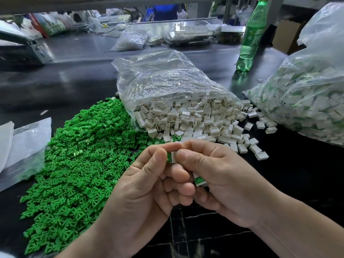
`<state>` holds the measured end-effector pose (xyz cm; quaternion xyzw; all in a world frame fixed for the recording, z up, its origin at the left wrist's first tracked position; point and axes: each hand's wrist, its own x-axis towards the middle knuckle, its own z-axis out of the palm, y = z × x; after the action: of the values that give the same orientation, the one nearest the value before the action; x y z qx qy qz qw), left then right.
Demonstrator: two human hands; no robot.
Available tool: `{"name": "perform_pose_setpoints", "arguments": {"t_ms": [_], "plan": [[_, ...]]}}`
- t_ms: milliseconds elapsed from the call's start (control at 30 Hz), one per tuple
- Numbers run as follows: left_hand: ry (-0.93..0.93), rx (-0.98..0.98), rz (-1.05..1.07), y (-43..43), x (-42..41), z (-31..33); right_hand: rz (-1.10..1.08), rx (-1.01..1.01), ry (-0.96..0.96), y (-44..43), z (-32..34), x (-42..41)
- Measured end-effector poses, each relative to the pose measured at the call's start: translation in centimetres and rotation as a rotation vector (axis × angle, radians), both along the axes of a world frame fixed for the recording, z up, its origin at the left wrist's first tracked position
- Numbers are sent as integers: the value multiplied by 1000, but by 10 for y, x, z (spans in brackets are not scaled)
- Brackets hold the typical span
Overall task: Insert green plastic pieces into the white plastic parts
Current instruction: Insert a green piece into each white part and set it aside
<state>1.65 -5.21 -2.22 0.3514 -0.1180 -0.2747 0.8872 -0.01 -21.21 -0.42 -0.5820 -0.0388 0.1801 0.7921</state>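
Note:
My left hand [141,183] and my right hand [219,175] meet at the centre of the head view. Together they pinch a small white plastic part [173,156] with a green piece [169,158] showing at its left side. Lower in my right palm sit one or two assembled white parts with green inserts [199,181], held by the curled fingers. A wide heap of loose green pieces [78,164] covers the table to the left. Behind my hands, white parts [197,123] spill from an open clear bag [163,79].
A large clear bag of assembled white-and-green parts [305,101] fills the right side. A green plastic bottle [251,38] stands behind it. Flat plastic bags [20,146] lie at the left edge. More bags and boxes crowd the far side of the dark table [74,71].

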Motion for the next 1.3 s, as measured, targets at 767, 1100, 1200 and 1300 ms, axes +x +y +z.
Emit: {"name": "perform_pose_setpoints", "arguments": {"t_ms": [767,1100,1200,1300], "plan": [[-71,259,51,4,1,0,104,-447,-263,28,-6,-18],[-127,291,251,-4,-7,-2,37,-390,-294,37,-4,-24],[-148,281,317,-8,-9,-4,17,-342,-299,39,-6,-25],[-124,271,287,-6,-7,-3,25,-333,-304,41,-6,-23]]}}
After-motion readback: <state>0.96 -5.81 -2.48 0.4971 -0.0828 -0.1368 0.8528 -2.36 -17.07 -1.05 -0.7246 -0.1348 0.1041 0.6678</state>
